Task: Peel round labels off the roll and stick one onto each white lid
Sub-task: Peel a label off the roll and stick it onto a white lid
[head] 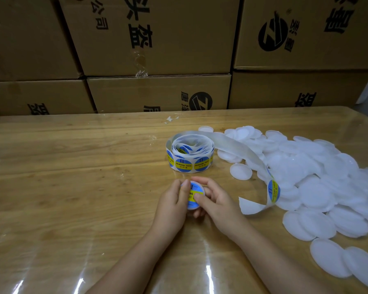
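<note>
Work surface: wooden table [72, 166] under a clear glossy film. Stacked behind its far edge: brown cardboard boxes [157, 39] with black print.

Left hand [172, 205]: grips one white lid [200, 186] from the left side, with the thumb laid across the face and the other fingers curled behind. Right hand [219, 205]: grips the same lid from the right, with the thumb pressed on the face and the fingers curled under and behind. Both grips closed round the lid; nothing else held.

Position of the lid: between the two hands, near the middle of the table, face tilted up toward the camera. Cannot tell whether touching the table or lifted clear of it.

On the lid's face: a round blue-and-yellow label [193, 190], partly covered by both thumbs. Cannot tell whether pressed down fully at the edges.

Just beyond the hands: roll [189, 154] of matching labels, loosely wound, resting flat with its hollow centre upward. Leading from the roll to the right: backing strip [238, 147], draped over the lids and ending in a curled bare tail on the table just right of the right hand. Near that tail, on the strip: one unpeeled label [273, 190].

Right side of the table: pile of white lids [317, 172], overlapping, spread from the far middle to the near right corner, no labels visible on them. Between roll and pile: a single lid [241, 171] lying apart. Near the far edge: a small scrap of clear tape [171, 119].
</note>
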A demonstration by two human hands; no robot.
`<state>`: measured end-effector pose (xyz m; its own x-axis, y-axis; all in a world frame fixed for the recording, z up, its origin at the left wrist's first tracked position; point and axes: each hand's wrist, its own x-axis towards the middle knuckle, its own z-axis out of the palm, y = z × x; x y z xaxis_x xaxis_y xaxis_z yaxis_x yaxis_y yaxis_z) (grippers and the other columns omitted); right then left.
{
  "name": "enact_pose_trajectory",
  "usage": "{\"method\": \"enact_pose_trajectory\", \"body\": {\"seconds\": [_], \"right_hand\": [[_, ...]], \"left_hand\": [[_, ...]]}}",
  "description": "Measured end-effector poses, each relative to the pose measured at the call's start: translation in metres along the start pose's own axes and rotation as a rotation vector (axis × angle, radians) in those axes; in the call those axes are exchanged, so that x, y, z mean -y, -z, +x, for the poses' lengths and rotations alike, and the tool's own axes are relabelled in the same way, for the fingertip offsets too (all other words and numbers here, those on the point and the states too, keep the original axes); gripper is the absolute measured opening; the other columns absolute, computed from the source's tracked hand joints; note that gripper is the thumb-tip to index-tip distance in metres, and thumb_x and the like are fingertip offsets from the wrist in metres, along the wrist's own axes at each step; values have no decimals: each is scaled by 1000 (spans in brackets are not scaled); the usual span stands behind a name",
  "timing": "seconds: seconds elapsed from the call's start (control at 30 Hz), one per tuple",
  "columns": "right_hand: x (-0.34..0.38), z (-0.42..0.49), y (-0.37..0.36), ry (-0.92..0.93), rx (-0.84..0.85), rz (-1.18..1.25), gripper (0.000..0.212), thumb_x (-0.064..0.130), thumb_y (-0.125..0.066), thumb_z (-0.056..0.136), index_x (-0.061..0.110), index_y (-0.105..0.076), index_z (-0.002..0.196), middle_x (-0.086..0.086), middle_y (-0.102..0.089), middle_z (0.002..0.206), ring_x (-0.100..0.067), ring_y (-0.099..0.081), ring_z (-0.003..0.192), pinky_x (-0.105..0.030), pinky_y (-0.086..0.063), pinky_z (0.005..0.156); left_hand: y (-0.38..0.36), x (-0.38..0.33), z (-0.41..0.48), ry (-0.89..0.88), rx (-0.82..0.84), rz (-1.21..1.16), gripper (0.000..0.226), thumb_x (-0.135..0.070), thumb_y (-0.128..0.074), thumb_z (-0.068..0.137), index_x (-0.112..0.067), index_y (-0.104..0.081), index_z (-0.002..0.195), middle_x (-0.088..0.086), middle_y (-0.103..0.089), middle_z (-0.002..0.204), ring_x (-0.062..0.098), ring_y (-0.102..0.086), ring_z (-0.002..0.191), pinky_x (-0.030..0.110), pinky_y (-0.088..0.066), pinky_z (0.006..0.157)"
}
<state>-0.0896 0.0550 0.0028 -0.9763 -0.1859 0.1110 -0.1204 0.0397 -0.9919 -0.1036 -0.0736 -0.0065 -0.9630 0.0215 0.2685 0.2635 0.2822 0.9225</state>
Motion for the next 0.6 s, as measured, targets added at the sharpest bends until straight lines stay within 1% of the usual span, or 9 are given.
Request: {"method": "enact_pose_trajectory", "body": {"seconds": [0.1, 0.23, 0.33, 0.4, 0.47, 0.5, 0.53, 0.6], "right_hand": [[-1, -1, -2, 12, -14, -9, 33, 5, -47, 96, 32, -53, 114, 7, -68, 76, -13, -61, 56, -23, -48, 62], [-1, -1, -3, 30, -32, -13, 29, 8, -45, 98, 30, -54, 114, 7, -67, 72, -13, -61, 54, -22, -48, 60], [0, -1, -2, 18, -73, 2, 26, 11, -44, 99, 30, -57, 111, 5, -67, 76, -13, -59, 52, -20, -47, 56], [1, 0, -1, 8, -131, 3, 26, 12, -42, 100, 30, -59, 107, 4, -67, 82, -11, -56, 50, -20, -47, 54], [1, 1, 1, 8, -198, 30, 25, 13, -41, 101, 26, -61, 105, 1, -68, 84, -7, -53, 49, -19, -46, 51], [1, 2, 2, 4, -228, 54, 24, 13, -40, 101, 23, -61, 105, 0, -68, 85, -6, -53, 50, -18, -45, 49], [1, 3, 3, -1, -249, 75, 23, 14, -40, 101, 22, -62, 106, 1, -68, 85, -4, -54, 51, -18, -44, 48], [0, 4, 4, -6, -261, 103, 23, 14, -41, 100, 20, -63, 104, 5, -68, 82, -4, -57, 55, -18, -44, 46]], "left_hand": [[0, -2, 0, 8, -33, -27, 29, -17, -42, 99, -21, -56, 74, -10, -56, 58, -3, -48, 54, 14, -37, 54], [1, -4, 0, -1, -54, -73, 31, -16, -41, 100, -19, -57, 74, -8, -58, 59, -1, -50, 55, 15, -39, 54], [2, -4, 1, 9, 3, -86, 30, -16, -41, 100, -19, -58, 75, -9, -58, 58, 1, -50, 53, 16, -40, 54], [6, -4, 3, 51, 128, -120, 25, -19, -42, 100, -15, -61, 83, -6, -58, 59, 6, -51, 50, 21, -42, 52], [13, -3, 5, 100, 249, -177, 16, -20, -46, 98, -16, -61, 101, 0, -58, 61, 11, -52, 51, 24, -44, 49], [15, -2, 6, 122, 286, -210, 16, -20, -50, 96, -19, -59, 109, -1, -58, 63, 12, -54, 52, 25, -45, 49], [17, -2, 6, 134, 307, -239, 21, -19, -55, 93, -20, -57, 113, -2, -58, 65, 11, -55, 54, 27, -45, 49], [18, -1, 6, 136, 302, -272, 26, -14, -60, 88, -16, -57, 115, -3, -58, 68, 11, -56, 58, 29, -45, 52]]}}
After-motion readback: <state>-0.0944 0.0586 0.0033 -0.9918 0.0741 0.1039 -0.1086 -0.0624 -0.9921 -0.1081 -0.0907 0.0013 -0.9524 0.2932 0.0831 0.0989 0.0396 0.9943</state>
